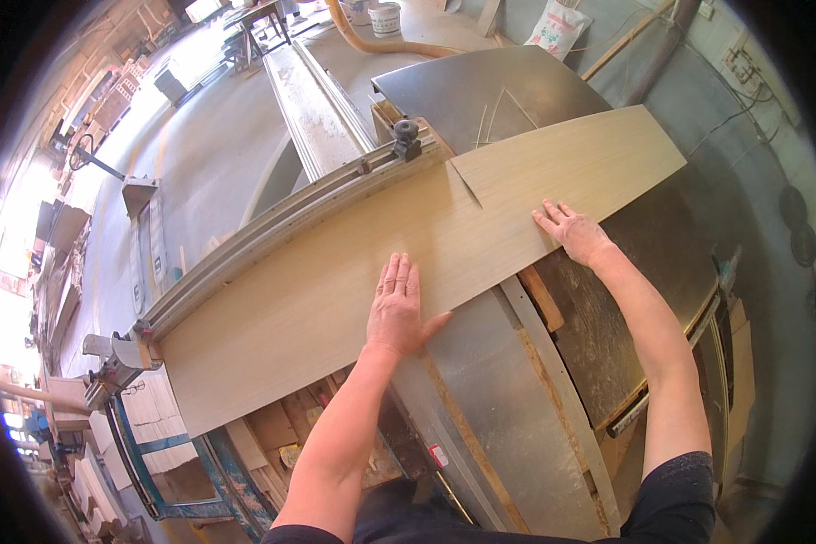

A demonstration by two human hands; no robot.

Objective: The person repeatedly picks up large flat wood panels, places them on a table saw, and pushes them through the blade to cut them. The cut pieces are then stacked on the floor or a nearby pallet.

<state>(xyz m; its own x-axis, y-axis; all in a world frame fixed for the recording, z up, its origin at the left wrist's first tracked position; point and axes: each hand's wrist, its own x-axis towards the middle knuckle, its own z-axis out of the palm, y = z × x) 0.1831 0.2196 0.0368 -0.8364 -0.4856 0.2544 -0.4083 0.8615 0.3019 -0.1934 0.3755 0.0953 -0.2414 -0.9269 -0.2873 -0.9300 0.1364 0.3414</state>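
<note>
A long, pale wood-grain board (263,335) lies slantwise across a table saw, its far edge along a metal fence (263,231). A short dark slit (467,186) runs into the board from its far edge, between and beyond my hands. My left hand (395,313) rests flat on the board near its near edge, fingers together and stretched forward, thumb out to the side. To the right, my right hand (576,234) presses on the board by the same edge, its fingers spread. Neither hand grips anything. A blade cannot be made out.
Beyond the board stand a grey metal tabletop (471,82) and a long sliding rail (308,109). A dark knob (407,136) sits on the fence. The machine's metal bed (508,399) is close below me. A pallet jack (140,199) stands at left; a hose (372,38) curves behind.
</note>
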